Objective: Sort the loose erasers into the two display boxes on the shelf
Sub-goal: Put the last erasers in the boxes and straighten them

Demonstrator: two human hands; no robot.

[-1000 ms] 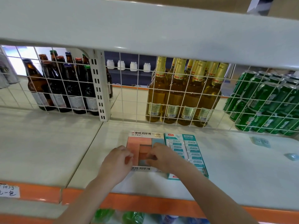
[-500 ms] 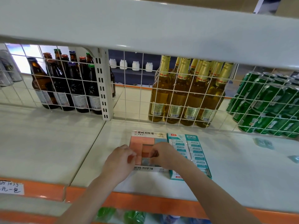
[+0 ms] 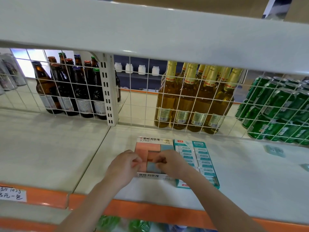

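At the far left edge of the frame we see silver cans [image 3: 8, 72] behind a white wire grid [image 3: 147, 97], and in the lower left a handwritten price label [image 3: 11, 193] on the orange shelf edge [image 3: 50, 199]. Moving right, brown bottles [image 3: 66, 91] stand behind the grid, next to a white slotted upright [image 3: 107, 91].

Low in the centre, our two hands meet over the front half of a pink display box [image 3: 154, 139] with Korean lettering, which lies flat on the pale shelf [image 3: 50, 148]. The left hand [image 3: 124, 166] sits at the box's left side with its fingers curled inward; whether they pinch anything we cannot tell. The right hand [image 3: 172, 164] sits at the box's right side, fingers curled, its fingertips on a grey-blue eraser [image 3: 151, 166]. That eraser lies inside the box near its front edge, directly between the two hands, with pink erasers [image 3: 141, 151] behind it.

Touching the pink box on its right is a teal display box [image 3: 197, 161] packed with rows of wrapped erasers; the right forearm crosses its front corner.

Above, in the centre right, golden bottles [image 3: 192, 97] stand behind the grid. Further right, two loose erasers [image 3: 274, 150] lie on the shelf, well apart from the hands, one near the frame's right edge. Green cans [image 3: 277, 111] are stacked at the upper right.
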